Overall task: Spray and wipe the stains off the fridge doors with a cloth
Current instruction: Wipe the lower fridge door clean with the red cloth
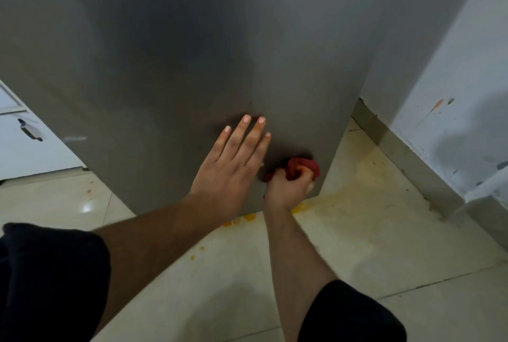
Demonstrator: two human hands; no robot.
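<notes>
A grey fridge door point(178, 53) fills the upper half of the view. My left hand point(233, 160) lies flat against its lower part, fingers straight and pressed on the metal. Just to the right, my right hand point(288, 185) grips a bunched red cloth point(305, 167) and holds it against the door near the bottom right corner. A faint dark smudge point(248, 103) shows on the door above my left fingertips. No spray bottle is in view.
Yellow-orange spills point(247, 218) dot the pale tiled floor point(357, 245) under the fridge's bottom edge. A stained white wall point(453, 94) with a grey skirting stands to the right. A white cabinet with a handle point(30, 130) sits at the left.
</notes>
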